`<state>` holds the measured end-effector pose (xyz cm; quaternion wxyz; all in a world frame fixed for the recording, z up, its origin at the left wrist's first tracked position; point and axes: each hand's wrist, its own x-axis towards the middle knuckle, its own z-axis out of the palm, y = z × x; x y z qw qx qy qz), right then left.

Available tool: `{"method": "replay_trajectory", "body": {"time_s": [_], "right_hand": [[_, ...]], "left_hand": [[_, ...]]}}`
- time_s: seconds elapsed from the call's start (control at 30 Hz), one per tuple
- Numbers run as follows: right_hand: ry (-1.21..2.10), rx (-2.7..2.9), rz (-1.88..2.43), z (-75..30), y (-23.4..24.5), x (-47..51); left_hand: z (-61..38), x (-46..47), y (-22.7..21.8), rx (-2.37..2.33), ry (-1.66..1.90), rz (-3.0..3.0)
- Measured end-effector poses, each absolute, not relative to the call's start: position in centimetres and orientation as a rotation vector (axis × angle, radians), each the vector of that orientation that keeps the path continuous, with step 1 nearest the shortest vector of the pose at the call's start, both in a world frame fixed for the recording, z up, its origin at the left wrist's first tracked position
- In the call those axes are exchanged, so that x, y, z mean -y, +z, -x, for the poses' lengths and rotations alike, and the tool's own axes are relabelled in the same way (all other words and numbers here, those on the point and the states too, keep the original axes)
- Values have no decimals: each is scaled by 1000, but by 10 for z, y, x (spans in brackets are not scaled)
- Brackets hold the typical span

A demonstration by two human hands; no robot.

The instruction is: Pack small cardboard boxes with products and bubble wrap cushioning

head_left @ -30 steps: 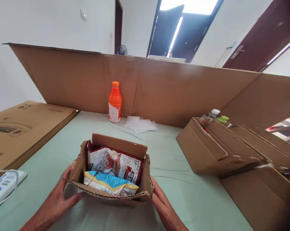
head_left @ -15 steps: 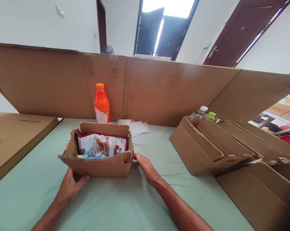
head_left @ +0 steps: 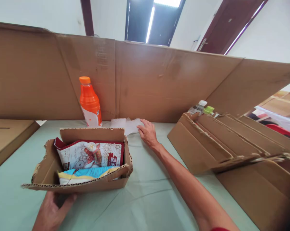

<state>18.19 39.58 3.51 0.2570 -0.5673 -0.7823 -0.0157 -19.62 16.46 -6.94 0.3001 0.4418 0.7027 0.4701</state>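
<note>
An open-topped cardboard box (head_left: 92, 187) sits in front of me on the left. Inside it stand a red and white printed food pouch (head_left: 87, 155) and a blue, yellow and white packet (head_left: 89, 173). My left hand (head_left: 52, 208) grips the box at its near lower left, thumb out front and the other fingers partly hidden beneath. Behind the box, my right hand (head_left: 148, 133) has its thumb and fingertips closed at the right end of some translucent white bubble wrap (head_left: 127, 125). An orange bottle (head_left: 90, 106) stands upright just left of that wrap.
A tall cardboard panel (head_left: 145, 80) runs across the back. More open cardboard boxes (head_left: 207, 144) stand on the right, with a clear bottle (head_left: 199, 107) and a green cap (head_left: 208, 109) showing above one. A flat carton (head_left: 12, 134) lies at the left on the green cloth (head_left: 145, 199).
My right hand has left the box's right side and reached forward to the bubble wrap. The box appears nearer and further left, my left hand still on it. The view has shifted.
</note>
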Motion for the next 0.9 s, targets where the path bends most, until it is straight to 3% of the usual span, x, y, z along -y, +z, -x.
{"method": "replay_trajectory", "body": {"time_s": [0.17, 0.4, 0.63, 0.83, 0.9], "right_hand": [[-5, 1999, 1430, -222, 60, -318], [958, 1067, 1359, -242, 58, -229], [1216, 745, 1335, -224, 35, -141], [2129, 492, 1175, -194, 17, -35], [2285, 574, 1059, -183, 19, -19]], "left_hand": [[199, -172, -73, -1846, 1275, -1226], [179, -174, -36, -1756, 1329, -1236], [180, -147, -16, -1828, 1310, -1259], [193, -97, -28, -1892, 1248, -1220], [194, -94, -24, -1901, 1244, -1218]]}}
